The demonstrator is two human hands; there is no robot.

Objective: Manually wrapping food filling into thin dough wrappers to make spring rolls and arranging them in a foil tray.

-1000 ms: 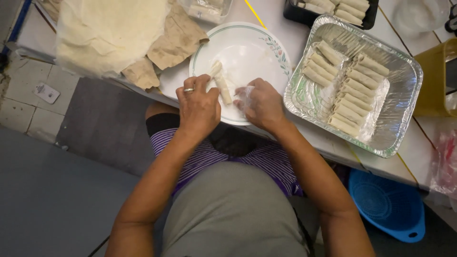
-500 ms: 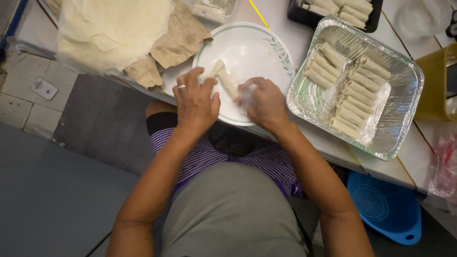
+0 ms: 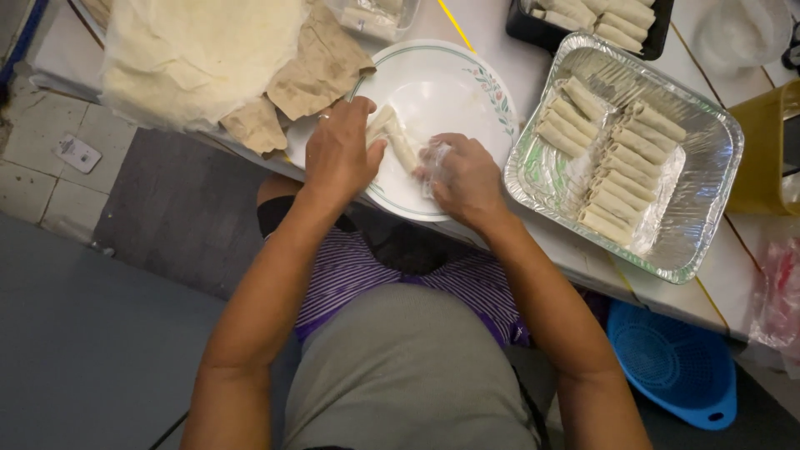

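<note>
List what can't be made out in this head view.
- Roll on the white plate: its near end is hidden under the left hand and right hand; filling not visible.
- Black tray of rolls: cut off by the top edge.
- Clear tub: cut off at top, contents blurred.
- Yellow container: cut by the right edge.
- Blue basket: partly behind the table.
</note>
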